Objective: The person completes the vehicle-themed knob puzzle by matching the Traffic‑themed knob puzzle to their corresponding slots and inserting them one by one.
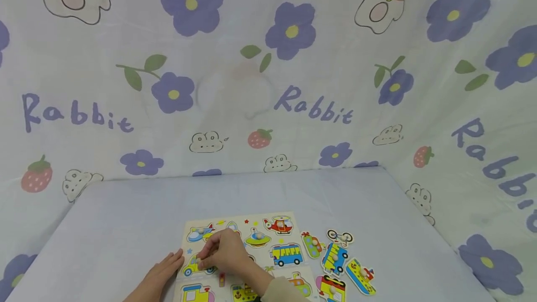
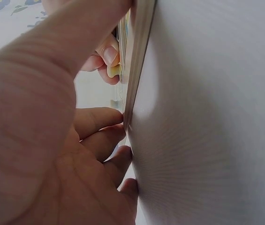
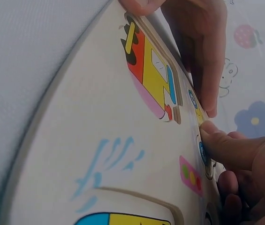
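My right hand (image 1: pixel 228 253) pinches a yellow car puzzle piece (image 1: pixel 192 267) at the left side of a wooden puzzle board (image 1: pixel 262 256). The car lies over its place on the board; whether it sits fully in the recess cannot be told. In the right wrist view, the thumb (image 3: pixel 226 145) presses near the car picture at the board's far side. My left hand (image 1: pixel 161 271) rests at the board's left edge, and in the left wrist view its fingertips (image 2: pixel 118 161) touch that edge and the table.
Right of the board lie several loose pieces: a blue bus (image 1: pixel 334 258), a motorcycle (image 1: pixel 340 237), a ship (image 1: pixel 361 277), a train (image 1: pixel 331 289) and a green piece (image 1: pixel 312 244). A patterned curtain (image 1: pixel 235 120) stands behind the pale tabletop (image 1: pixel 126 218).
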A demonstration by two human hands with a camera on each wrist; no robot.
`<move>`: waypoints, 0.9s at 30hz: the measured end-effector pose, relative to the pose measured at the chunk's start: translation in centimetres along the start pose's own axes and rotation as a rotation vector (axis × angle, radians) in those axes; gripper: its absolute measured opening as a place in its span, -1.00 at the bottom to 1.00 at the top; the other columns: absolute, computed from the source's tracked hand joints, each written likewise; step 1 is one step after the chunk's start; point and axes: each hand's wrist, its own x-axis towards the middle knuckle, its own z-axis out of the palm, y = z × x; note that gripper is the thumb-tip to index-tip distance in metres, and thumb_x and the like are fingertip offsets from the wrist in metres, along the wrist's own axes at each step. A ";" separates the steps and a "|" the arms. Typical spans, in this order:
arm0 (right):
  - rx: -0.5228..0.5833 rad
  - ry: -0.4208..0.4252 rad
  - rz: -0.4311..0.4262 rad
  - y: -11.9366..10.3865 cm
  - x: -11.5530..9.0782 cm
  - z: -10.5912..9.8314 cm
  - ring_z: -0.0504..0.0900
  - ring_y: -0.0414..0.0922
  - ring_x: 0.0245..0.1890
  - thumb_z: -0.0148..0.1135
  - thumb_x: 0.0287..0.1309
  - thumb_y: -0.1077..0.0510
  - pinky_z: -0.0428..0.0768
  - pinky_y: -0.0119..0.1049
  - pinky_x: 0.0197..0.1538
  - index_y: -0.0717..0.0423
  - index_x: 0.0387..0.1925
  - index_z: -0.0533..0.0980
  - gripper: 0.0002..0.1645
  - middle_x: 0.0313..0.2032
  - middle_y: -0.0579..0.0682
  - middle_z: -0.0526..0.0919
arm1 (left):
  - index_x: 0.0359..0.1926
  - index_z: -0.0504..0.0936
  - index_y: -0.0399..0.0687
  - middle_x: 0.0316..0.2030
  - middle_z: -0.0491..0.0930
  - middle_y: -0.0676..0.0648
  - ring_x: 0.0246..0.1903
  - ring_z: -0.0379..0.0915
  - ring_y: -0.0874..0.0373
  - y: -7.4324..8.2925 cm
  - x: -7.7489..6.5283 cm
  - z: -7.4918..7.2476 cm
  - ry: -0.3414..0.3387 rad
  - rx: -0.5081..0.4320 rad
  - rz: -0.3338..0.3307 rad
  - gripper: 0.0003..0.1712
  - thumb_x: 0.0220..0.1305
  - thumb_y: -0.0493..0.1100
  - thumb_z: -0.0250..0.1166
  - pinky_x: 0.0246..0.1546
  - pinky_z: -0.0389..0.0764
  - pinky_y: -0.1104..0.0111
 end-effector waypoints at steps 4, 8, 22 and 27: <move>0.001 -0.004 0.001 0.0 -0.1 0.0 0.63 -0.31 -0.59 0.60 -0.21 0.36 0.58 -0.47 -0.42 0.08 -0.59 0.66 -0.78 -0.61 -0.24 0.66 | 0.39 0.21 -0.45 0.40 0.12 -0.43 0.33 -0.04 -0.52 0.1 0.1 -0.1 -0.027 -0.031 -0.038 0.19 -0.04 0.21 0.54 0.13 0.04 -0.46; -0.006 -0.011 -0.014 0.0 -0.1 0.0 0.64 -0.32 -0.57 0.60 -0.19 0.34 0.52 -0.39 0.00 0.08 -0.57 0.67 -0.80 -0.59 -0.23 0.68 | 0.38 0.22 -0.46 0.39 0.12 -0.43 0.33 -0.04 -0.52 -0.1 0.0 0.0 -0.023 -0.028 -0.040 0.20 -0.06 0.21 0.55 0.12 0.05 -0.46; 0.017 -0.019 -0.017 0.4 0.1 0.0 0.65 -0.29 -0.55 0.58 -0.15 0.34 0.51 -0.45 -0.14 0.08 -0.54 0.67 -0.81 -0.57 -0.23 0.69 | 0.36 0.25 -0.46 0.37 0.18 -0.43 0.30 0.02 -0.52 0.0 -0.1 0.0 0.025 0.006 0.008 0.20 -0.10 0.22 0.56 0.11 0.09 -0.45; 0.020 -0.006 0.001 0.2 -0.2 -0.1 0.61 -0.28 -0.57 0.58 -0.15 0.34 0.51 -0.48 -0.33 0.07 -0.54 0.67 -0.80 -0.56 -0.22 0.68 | 0.36 0.25 -0.48 0.37 0.17 -0.45 0.29 0.01 -0.54 -0.3 0.0 0.1 0.014 -0.014 0.022 0.18 -0.08 0.18 0.56 0.10 0.09 -0.46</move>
